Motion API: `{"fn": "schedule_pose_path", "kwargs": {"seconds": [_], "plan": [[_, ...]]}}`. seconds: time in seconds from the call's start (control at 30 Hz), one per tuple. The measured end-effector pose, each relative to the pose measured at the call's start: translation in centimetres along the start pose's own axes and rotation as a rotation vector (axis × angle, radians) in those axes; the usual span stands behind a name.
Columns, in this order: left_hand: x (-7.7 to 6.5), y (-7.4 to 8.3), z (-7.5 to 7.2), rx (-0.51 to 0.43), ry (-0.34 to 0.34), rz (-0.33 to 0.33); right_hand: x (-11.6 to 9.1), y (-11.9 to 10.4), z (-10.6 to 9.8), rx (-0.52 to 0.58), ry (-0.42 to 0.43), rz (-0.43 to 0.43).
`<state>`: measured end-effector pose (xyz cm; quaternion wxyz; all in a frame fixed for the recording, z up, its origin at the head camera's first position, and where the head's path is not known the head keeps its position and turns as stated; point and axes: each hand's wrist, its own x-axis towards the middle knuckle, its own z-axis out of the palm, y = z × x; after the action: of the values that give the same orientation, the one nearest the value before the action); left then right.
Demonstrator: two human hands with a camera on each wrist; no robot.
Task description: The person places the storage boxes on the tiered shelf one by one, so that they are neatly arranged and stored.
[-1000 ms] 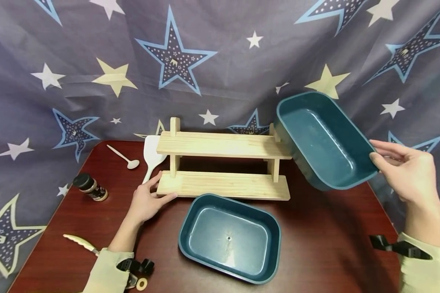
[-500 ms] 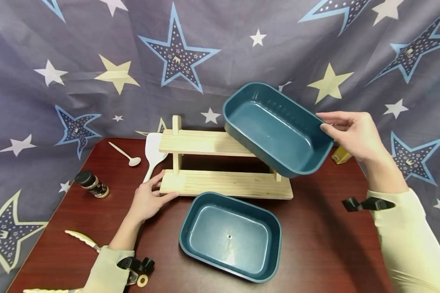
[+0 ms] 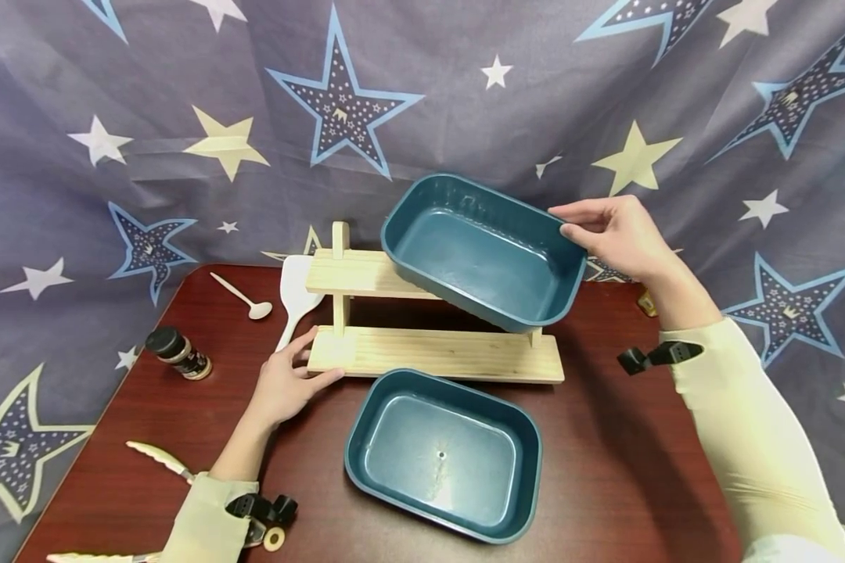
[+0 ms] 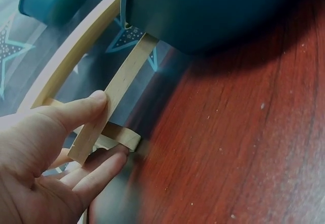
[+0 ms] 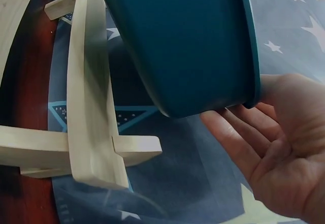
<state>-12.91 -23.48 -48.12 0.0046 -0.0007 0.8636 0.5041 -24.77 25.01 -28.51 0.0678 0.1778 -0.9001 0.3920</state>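
A two-tier wooden shelf rack [image 3: 429, 352] stands at the back of the table. My left hand [image 3: 289, 383] grips the left end of its lower board, thumb on one face and fingers on the other in the left wrist view [image 4: 122, 82]. My right hand [image 3: 616, 234] pinches the right end of a teal plastic basin [image 3: 479, 258] by its rim. That basin is held tilted over the rack's upper board, hiding its right part; whether they touch I cannot tell. A second teal basin [image 3: 436, 453] sits on the table before the rack.
Left of the rack lie a white spatula [image 3: 298, 289] and a white spoon [image 3: 242, 297]. A black-capped jar [image 3: 179, 353] and a cream-handled utensil [image 3: 156, 460] are nearer the left edge. A small yellow object [image 3: 646, 303] lies back right. Star-patterned cloth [image 3: 465, 117] hangs behind.
My right hand has carried the teal basin leftward from beyond the rack's right end to over its upper board, and the basin is less steeply tilted. My left hand has stayed on the rack.
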Motion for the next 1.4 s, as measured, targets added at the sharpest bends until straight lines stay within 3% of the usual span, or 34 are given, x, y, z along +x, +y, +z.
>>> {"fn": "schedule_pose_path", "kwargs": {"seconds": [0.7, 1.4], "plan": [[0.0, 0.2, -0.1, -0.008, -0.012, 0.011, 3.1, 0.6, 3.8, 0.0, -0.094, 0.023], [-0.1, 0.5, -0.1, -0.011, -0.019, -0.006, 3.2, 1.4, 5.4, 0.054, -0.11, 0.066]]}}
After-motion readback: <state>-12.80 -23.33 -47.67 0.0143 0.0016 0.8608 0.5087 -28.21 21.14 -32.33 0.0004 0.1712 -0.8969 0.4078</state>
